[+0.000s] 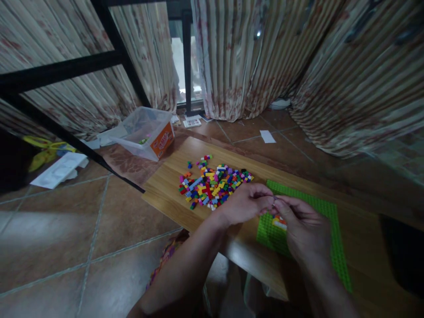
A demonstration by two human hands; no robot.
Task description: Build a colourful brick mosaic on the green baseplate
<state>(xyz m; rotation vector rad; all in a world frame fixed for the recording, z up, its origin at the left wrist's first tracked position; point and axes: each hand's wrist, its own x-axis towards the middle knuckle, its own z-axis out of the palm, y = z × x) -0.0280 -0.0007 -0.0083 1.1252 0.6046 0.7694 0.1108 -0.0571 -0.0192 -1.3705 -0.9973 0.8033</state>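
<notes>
We are bringing our left hand point(247, 204) and right hand point(303, 227) together just above the near-left part of the green baseplate point(334, 247), fingertips meeting at about 12 o'clock of the right hand; both hands are pinched narrow around something very small between them, too small for us to tell what, though likely a brick. Right beneath the fingers, a small orange, yellow and white stack of bricks point(280, 221) is sitting on the baseplate. To do this well, we judge that we are needing to keep the pinch light and close to the tips, line the piece up squarely before pressing, and steady our wrists near the plate so it is not skidding on the smooth wood. At 10 o'clock from our hands, the loose pile of coloured bricks point(213, 183) is lying spread on the low wooden table point(168, 187), within easy reach. Further out at 11 o'clock, a clear plastic tub point(145, 132) with an orange label is resting on the brown tiled floor point(66, 238). Beyond it, striped patterned curtains point(245, 57) are hanging around the room, a black metal frame point(66, 68) is crossing at 10 o'clock, and papers are lying scattered on the tiles
</notes>
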